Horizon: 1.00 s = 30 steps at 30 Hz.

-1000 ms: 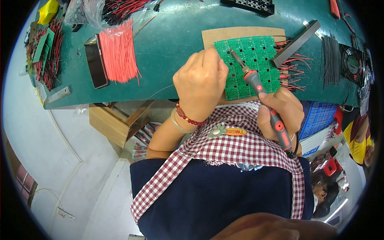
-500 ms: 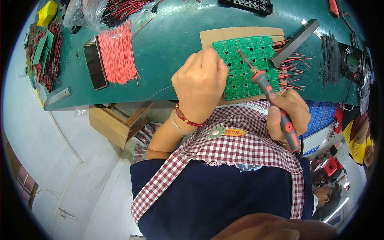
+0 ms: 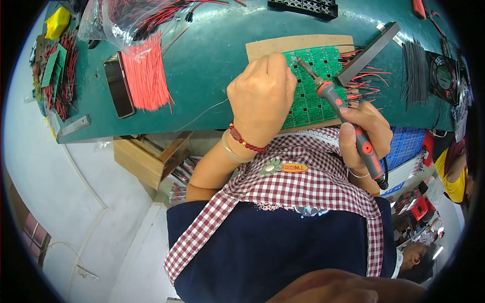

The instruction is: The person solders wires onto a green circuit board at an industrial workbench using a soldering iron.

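Note:
My right hand (image 3: pixel 369 135) grips a grey-and-red soldering iron (image 3: pixel 332 96), its tip slanting to the far left part of a green circuit board panel (image 3: pixel 316 96). My left hand (image 3: pixel 262 96) is closed in a pinch over the panel's left edge, hiding some of it. From this hand a thin solder wire (image 3: pixel 209 108) trails left across the table; the end at its fingertips cannot be made out. The panel lies on brown cardboard (image 3: pixel 268 46). A dark bar (image 3: pixel 369 53) rests across red and black wires (image 3: pixel 371 81) at the panel's right.
On the green table (image 3: pixel 202 65), a phone (image 3: pixel 119 88) lies beside a bundle of red wires (image 3: pixel 146 78). Black wires (image 3: pixel 415 73) and a small fan (image 3: pixel 443 76) are at the right. A black rack (image 3: pixel 305 7) stands at the back, plastic bags (image 3: pixel 134 20) at the far left.
My left hand has shifted right and slightly away from me, covering more of the panel's left side. The iron's tip has moved a little left and farther away.

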### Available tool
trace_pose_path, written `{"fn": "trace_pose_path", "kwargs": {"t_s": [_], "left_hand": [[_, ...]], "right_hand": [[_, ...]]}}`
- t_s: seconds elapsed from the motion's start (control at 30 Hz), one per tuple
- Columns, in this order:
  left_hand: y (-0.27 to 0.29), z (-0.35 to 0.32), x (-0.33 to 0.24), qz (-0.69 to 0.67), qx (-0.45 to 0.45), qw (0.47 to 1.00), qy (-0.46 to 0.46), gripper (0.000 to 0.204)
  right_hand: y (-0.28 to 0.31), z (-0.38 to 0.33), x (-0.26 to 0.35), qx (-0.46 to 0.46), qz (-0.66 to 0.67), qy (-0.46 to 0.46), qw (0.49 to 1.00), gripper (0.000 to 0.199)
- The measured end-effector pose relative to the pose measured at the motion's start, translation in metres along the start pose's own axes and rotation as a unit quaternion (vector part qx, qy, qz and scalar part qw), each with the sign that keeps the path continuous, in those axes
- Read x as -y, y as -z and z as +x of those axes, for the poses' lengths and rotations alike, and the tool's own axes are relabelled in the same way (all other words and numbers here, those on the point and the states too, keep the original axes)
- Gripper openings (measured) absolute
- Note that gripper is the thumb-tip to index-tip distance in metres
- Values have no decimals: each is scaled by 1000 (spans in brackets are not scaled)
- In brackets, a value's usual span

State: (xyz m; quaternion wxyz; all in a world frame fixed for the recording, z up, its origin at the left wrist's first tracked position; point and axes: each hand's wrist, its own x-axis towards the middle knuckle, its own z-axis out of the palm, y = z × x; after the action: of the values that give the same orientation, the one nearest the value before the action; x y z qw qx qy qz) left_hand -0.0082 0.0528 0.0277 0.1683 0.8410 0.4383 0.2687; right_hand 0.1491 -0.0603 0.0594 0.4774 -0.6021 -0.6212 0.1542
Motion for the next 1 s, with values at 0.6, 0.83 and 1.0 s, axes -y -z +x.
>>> {"fn": "trace_pose_path", "kwargs": {"t_s": [0.6, 0.83, 1.0], "left_hand": [[-5, -3, -5, 6, 23, 1000, -9, 18], [-3, -1, 0, 15, 36, 999, -16, 17], [-2, -1, -2, 19, 45, 999, -11, 17]], "right_hand": [[2, -6, 7, 40, -39, 54, 997, 27], [9, -3, 5, 20, -34, 45, 998, 24], [10, -1, 3, 21, -18, 38, 999, 24]]}}
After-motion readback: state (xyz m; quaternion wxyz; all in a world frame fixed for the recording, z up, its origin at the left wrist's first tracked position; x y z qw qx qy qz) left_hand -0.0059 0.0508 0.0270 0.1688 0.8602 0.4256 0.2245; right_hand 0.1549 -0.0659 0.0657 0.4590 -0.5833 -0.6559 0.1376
